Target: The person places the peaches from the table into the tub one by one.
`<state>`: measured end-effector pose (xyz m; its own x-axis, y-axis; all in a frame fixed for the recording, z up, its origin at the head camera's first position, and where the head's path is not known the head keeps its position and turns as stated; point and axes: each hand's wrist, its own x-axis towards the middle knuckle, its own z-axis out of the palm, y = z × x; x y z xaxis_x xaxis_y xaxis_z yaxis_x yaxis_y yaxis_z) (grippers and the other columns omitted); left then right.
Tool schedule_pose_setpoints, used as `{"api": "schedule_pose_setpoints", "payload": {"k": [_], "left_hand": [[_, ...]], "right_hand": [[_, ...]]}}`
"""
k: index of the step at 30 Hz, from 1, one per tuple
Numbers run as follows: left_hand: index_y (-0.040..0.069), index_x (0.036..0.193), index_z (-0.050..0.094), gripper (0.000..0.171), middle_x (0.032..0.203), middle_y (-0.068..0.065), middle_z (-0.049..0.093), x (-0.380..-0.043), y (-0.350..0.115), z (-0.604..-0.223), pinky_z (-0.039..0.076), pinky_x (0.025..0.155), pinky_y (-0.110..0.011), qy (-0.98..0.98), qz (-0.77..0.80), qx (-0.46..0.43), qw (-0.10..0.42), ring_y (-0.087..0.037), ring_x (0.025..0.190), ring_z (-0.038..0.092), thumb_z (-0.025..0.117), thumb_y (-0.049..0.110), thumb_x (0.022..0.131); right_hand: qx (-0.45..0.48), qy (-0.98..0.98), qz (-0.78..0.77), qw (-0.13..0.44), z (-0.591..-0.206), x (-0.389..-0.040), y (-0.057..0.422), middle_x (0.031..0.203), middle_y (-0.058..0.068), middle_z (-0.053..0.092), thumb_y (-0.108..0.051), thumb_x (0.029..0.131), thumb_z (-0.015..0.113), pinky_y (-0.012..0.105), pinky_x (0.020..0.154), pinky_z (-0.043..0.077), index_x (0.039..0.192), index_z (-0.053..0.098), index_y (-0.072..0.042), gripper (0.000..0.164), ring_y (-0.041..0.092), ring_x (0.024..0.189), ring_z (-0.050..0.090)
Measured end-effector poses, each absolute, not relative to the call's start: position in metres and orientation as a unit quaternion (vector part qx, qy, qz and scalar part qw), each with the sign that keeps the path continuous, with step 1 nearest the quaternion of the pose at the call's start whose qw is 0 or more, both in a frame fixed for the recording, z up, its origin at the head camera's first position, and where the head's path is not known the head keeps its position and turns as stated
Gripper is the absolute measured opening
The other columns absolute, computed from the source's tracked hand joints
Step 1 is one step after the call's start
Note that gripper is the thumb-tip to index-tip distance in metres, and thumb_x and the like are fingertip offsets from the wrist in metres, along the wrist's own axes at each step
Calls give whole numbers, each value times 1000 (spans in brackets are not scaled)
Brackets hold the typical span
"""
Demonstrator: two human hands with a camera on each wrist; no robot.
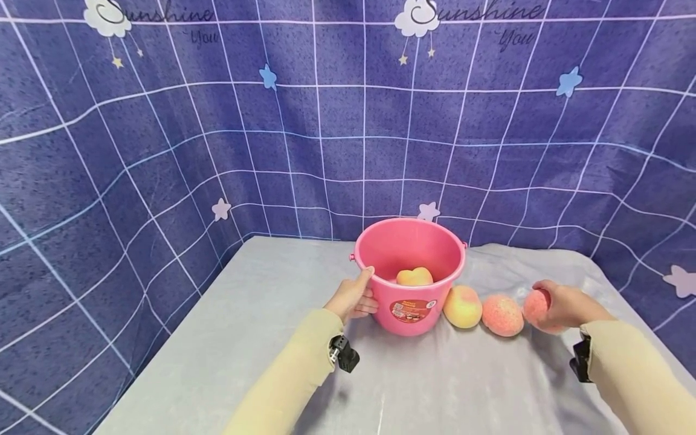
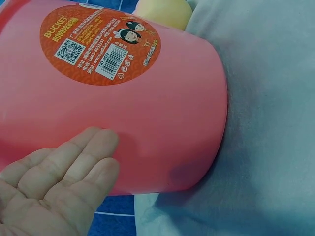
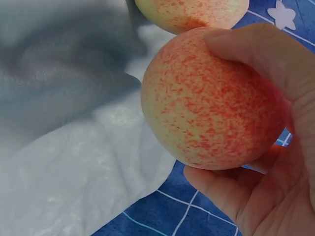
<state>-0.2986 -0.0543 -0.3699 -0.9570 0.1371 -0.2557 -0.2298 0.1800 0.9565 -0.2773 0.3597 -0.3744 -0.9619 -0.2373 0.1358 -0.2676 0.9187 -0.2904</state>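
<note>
One round, red-speckled peach [image 3: 209, 105] sits pinched in your right hand [image 1: 571, 306], while your left hand [image 1: 353, 296] pinches the round pink plastic bucket [image 1: 402, 249], thumb at its rim.

One pink bucket [image 1: 402, 248] stands at the clock's centre, with one red label [image 1: 409, 311]. Three peaches are outside it, between three and four o'clock: one yellow peach [image 1: 463, 307] and two reddish peaches [image 1: 502, 315]. At least one pale yellow peach [image 1: 415, 278] shows inside. Two hands: the left hand [image 1: 353, 297] at eight, the right hand [image 1: 568, 305] between three and four. Two blue stars [image 1: 568, 81] show at eleven and half past one, two white clouds [image 1: 417, 18] at ten and twelve.
</note>
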Motion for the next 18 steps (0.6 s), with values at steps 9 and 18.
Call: {"api": "schedule_pose_setpoints", "payload": {"k": [9,18], "left_hand": [[-17,109,56,73,97,-30,67,-300,-53,-368,51,86,-45,756,637,-37,145,-37,91,68,43,53,94],[-18,111,54,76,101,-32,66,-297,-54,-367,50,87,-46,755,638,-31,148,-39,95,67,42,54,94]], "right_hand": [[134,-978,152,57,-369,-272,360,82,19,64,-22,57,79,42,62,48,109,54,7,65,29,69,59],[133,-978,151,55,-365,-271,362,79,19,63,-21,58,77,42,62,47,109,52,10,65,28,68,58]]}}
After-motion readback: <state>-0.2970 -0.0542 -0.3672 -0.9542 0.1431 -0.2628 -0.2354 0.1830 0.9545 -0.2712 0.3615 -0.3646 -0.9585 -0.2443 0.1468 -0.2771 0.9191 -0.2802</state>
